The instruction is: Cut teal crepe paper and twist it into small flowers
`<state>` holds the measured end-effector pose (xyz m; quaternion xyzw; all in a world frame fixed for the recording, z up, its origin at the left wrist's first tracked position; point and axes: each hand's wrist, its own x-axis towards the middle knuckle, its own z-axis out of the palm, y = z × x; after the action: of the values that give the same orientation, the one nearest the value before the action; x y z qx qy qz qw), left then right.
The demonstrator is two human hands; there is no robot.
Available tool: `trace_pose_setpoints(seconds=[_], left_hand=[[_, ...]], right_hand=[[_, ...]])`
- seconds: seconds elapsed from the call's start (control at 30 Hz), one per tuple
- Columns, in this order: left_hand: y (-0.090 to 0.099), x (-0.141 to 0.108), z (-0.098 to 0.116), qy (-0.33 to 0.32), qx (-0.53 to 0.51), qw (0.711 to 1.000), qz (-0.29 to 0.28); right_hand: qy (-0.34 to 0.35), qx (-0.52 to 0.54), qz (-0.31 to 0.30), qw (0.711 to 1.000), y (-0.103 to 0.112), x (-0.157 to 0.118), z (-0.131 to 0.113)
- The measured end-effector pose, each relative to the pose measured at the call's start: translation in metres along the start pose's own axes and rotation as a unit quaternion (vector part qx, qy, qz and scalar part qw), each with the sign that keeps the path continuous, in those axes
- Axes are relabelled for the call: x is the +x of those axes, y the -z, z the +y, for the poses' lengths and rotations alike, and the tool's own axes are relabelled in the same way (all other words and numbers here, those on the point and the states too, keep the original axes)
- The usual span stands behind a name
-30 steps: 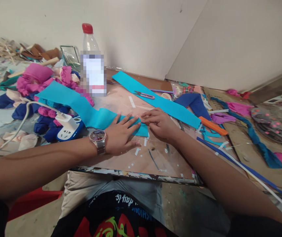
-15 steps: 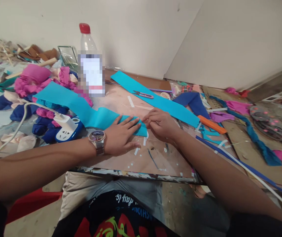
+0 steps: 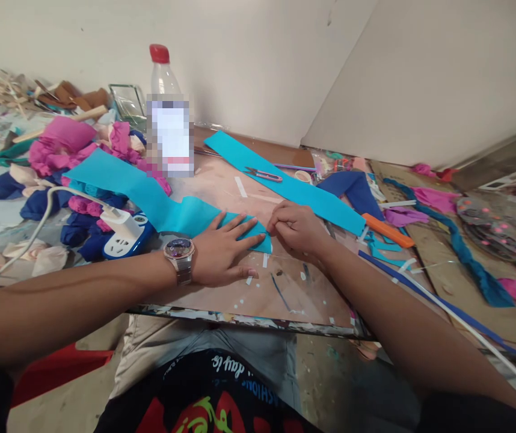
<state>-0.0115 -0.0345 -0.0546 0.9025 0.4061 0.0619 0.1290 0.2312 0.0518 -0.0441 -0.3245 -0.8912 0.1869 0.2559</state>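
A long turquoise strip (image 3: 181, 216) of fabric-like sheet runs from the heap at the left to the middle of the table. My left hand (image 3: 222, 249), wearing a wristwatch, lies flat on its near end with the fingers spread. At the strip's right end, my right hand (image 3: 296, 225) is closed in a pinch by the edge; what is between its fingertips is too small to make out. Behind my right hand lies a second turquoise strip (image 3: 303, 195), with thread snips (image 3: 263, 175) resting on it.
A bottle with a red cap (image 3: 159, 54) stands at the back behind a blurred phone. A power strip (image 3: 127, 237) with a plug and cable sits left of my left wrist. Right of my right hand are an orange cutter-like tool (image 3: 388, 230) and dark blue fabric (image 3: 352, 186).
My right hand has shifted slightly right, and its fingers are curled more tightly. My left hand stays on the strip, its thumb a little lower. The camera view has moved slightly.
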Motion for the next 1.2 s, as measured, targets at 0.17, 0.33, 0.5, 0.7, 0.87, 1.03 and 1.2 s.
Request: trace_pose_setpoints(seconds=[0.17,0.33,0.5,0.7,0.87,1.03,1.2], left_hand=[[0.000,0.000,0.001,-0.014,0.001,1.000,-0.006],[0.002,0.001,0.004,0.015,0.002,1.000,-0.003],[0.004,0.002,0.006,0.025,0.002,1.000,-0.010],[0.005,0.002,0.006,0.034,0.001,0.999,-0.005],[0.005,0.001,0.006,0.036,0.008,0.999,-0.004],[0.003,0.002,0.005,0.036,0.008,0.999,-0.003],[0.003,0.003,0.005,0.044,0.003,0.999,-0.010]], right_hand=[[0.030,0.001,0.000,1.000,-0.002,0.000,0.004],[0.063,0.001,-0.041,0.997,0.000,0.001,0.006],[0.074,-0.003,-0.040,0.996,0.000,0.002,0.008],[0.071,-0.008,-0.035,0.997,-0.002,0.002,0.011],[0.052,0.003,-0.031,0.998,-0.002,0.002,0.011],[0.020,0.028,-0.019,0.999,-0.004,-0.001,0.011],[0.017,0.050,-0.019,0.998,-0.005,-0.001,0.012]])
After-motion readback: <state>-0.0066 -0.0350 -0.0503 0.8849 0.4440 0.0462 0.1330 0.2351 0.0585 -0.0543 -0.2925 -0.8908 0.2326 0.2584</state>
